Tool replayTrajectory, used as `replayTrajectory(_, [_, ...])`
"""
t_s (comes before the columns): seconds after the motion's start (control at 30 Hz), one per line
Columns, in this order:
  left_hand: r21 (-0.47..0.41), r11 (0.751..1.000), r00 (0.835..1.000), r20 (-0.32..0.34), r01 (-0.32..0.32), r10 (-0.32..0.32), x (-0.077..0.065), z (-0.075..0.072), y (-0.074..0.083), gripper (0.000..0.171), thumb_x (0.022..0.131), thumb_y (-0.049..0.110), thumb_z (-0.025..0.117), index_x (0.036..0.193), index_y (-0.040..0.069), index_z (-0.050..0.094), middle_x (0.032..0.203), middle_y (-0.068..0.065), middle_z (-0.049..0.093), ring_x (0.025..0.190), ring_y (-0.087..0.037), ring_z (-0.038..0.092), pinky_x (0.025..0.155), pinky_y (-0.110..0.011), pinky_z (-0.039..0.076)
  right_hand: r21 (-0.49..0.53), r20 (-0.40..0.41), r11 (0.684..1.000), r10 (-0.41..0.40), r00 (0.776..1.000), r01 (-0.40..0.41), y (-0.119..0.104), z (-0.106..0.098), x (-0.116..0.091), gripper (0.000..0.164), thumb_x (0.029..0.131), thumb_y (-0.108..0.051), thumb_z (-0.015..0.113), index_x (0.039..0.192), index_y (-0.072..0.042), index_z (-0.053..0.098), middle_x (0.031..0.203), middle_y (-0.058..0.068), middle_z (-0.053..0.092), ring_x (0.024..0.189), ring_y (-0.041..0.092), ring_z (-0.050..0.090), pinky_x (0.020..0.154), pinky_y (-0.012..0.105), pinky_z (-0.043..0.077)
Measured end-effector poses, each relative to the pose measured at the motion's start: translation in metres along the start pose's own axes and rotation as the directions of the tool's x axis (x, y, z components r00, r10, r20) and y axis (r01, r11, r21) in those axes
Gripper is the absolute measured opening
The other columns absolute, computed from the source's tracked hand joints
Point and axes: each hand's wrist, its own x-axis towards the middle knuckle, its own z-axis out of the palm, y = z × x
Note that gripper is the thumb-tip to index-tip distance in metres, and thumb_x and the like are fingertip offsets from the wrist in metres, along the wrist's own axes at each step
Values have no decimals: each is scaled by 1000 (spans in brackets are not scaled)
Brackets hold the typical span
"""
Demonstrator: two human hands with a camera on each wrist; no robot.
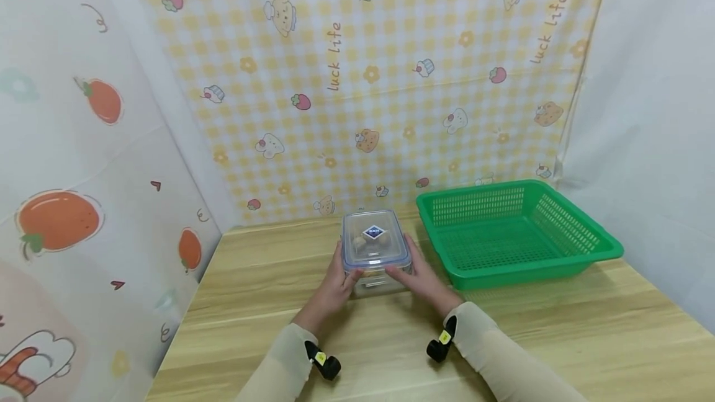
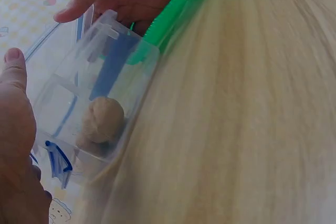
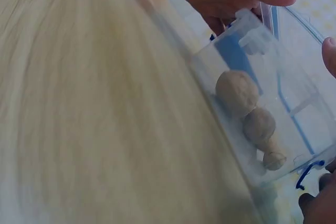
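Observation:
A clear plastic food storage box (image 1: 375, 247) with a blue-edged lid (image 1: 357, 222) stands on the table, held from both sides. My left hand (image 1: 337, 278) grips its left side, thumb at the front near the lid's rim. On the opposite side, my right hand (image 1: 421, 275) holds it in the same way. Several beige, roundish lumps (image 3: 237, 93) lie inside; what they are I cannot tell. In the left wrist view, a blue-edged clip (image 2: 59, 162) sticks out from the box's side beside the left fingers. The fingers behind the box are partly hidden.
A green slotted plastic basket (image 1: 452, 272) stands right of the box, close to the right hand. The wooden table (image 1: 251, 303) meets a yellow checked cloth (image 1: 335, 123) at the back. White sheets hang at the left and right.

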Motion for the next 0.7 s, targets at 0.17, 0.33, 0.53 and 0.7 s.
replayTrajectory(0.17, [83, 995, 998, -21, 52, -51, -6, 3, -4, 87, 104, 36, 54, 162, 6, -3, 167, -22, 11, 152, -40, 17, 121, -54, 16, -19, 20, 999, -27, 999, 27, 9, 1, -2, 93, 96, -21, 72, 164, -14, 9, 159, 18, 37, 143, 36, 39, 117, 54, 28])
replayTrajectory(0.33, [202, 977, 997, -39, 68, -61, -10, 7, -5, 86, 103, 41, 55, 162, 5, 4, 166, -22, 13, 151, -43, 19, 120, -57, 19, -9, 25, 999, -51, 998, 52, 16, 1, -3, 93, 96, -19, 72, 164, -14, 8, 157, 20, 40, 140, 37, 44, 116, 54, 30])
replayTrajectory(0.53, [273, 960, 998, -50, 56, -44, -14, 10, -5, 85, 103, 42, 54, 160, -2, 9, 164, -28, 15, 149, -46, 21, 119, -59, 21, -67, 34, 997, -34, 999, 36, 21, -1, -4, 99, 94, -25, 75, 164, -12, 6, 160, 21, 34, 143, 38, 40, 118, 52, 27])
replayTrajectory(0.7, [315, 945, 996, -22, 89, -86, -17, 12, -6, 88, 103, 48, 50, 160, -3, 7, 165, -28, 11, 151, -44, 15, 120, -58, 18, -109, 33, 994, -4, 999, 7, 24, -2, -5, 103, 92, -33, 76, 164, -12, 7, 160, 19, 35, 145, 35, 37, 120, 50, 23])
